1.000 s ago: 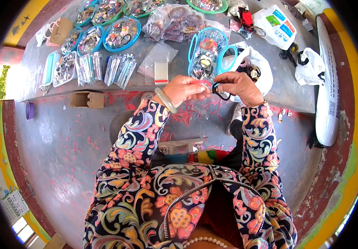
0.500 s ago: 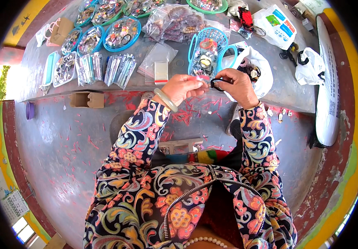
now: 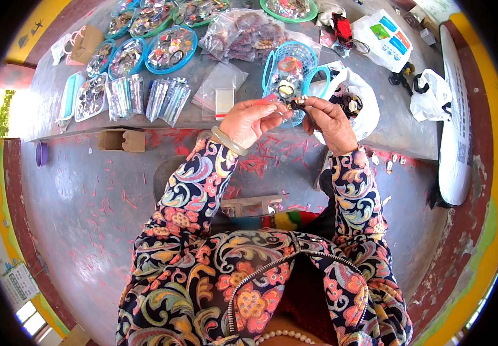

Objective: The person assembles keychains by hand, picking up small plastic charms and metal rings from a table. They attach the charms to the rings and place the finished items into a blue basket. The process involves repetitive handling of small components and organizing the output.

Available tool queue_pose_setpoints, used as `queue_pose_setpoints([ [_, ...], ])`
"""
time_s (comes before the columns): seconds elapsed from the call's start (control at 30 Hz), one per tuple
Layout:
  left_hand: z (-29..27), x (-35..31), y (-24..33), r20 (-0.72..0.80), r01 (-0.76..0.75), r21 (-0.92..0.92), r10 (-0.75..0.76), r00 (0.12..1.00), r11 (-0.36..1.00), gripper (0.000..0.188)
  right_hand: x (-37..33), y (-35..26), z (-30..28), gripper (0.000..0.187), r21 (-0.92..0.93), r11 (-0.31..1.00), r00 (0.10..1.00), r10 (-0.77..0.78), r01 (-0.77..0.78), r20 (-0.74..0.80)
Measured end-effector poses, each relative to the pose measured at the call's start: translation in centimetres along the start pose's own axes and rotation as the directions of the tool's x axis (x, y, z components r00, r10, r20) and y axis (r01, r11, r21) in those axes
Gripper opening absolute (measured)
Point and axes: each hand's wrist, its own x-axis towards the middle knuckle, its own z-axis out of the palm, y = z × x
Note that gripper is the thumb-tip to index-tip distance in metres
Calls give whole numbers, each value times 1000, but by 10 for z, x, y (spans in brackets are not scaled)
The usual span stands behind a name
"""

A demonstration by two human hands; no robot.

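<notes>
- Currently, the left hand (image 3: 249,121) pinches a small clear plastic bag with a pinkish-red edge (image 3: 271,98) between thumb and fingers.
- The right hand (image 3: 333,122) grips a small dark band with gold-coloured bits (image 3: 298,101), just beside that bag.
- Both things are at the near end of a blue openwork plastic basket (image 3: 299,49) on the grey counter (image 3: 399,118).
</notes>
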Motion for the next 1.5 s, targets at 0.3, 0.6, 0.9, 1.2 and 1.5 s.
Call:
queue_pose_setpoints([
  [0.3,2,1,-4,-12,4,51,-3,1000,999,20,6,11,-3,22,42,999,1000,-4,4,-21],
  [0.6,1,1,-3,26,-15,-62,16,1000,998,21,8,16,9,19,334,942,998,-22,41,-59],
  [0.9,-1,5,-18,-302,105,418,29,953,903,22,11,11,4,15,27,960,891,-248,279,-382],
  [1.2,-3,13,-29,-276,62,638,153,949,768,21,6,12,20,11,-447,810,847,-498,380,-183],
  [1.5,-21,17,-37,-169,6,864,279,945,504,24,4,11,25,14,-793,474,799,-600,383,27],
])
